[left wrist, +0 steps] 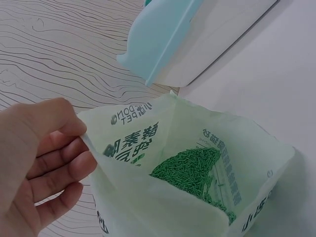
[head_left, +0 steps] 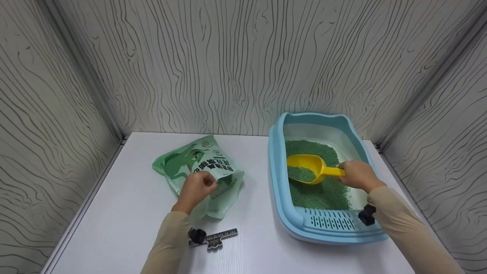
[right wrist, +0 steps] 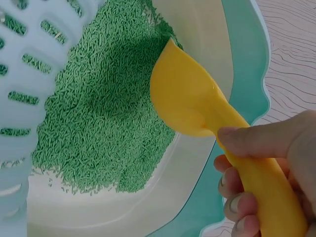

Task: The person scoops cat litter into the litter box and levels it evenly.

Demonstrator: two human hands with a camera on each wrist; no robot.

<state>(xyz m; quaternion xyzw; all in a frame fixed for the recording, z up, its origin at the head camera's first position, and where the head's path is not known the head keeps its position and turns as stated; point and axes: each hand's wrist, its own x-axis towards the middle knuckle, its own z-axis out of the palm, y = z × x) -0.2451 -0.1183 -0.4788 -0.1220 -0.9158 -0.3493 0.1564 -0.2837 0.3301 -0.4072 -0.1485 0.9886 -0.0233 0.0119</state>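
My right hand (head_left: 357, 176) grips the handle of a yellow scoop (head_left: 329, 171), thumb along its top. Green pellets lie in the scoop's bowl, which is over the green pellet litter (right wrist: 108, 108) inside a blue litter box (head_left: 279, 190). At the left, my left hand (head_left: 196, 190) pinches the rim of a light green litter bag (head_left: 218, 207) between thumb and fingers. The bag lies on its side with its mouth open toward me; more green pellets (left wrist: 187, 170) show inside it in the left wrist view.
A dark ruler-like piece (head_left: 215, 239) with a decorative shape lies on the white table (head_left: 114, 213) near my left forearm. The box has a slotted front ledge (head_left: 331, 220). Wood-patterned walls (head_left: 213, 68) stand behind and on both sides.
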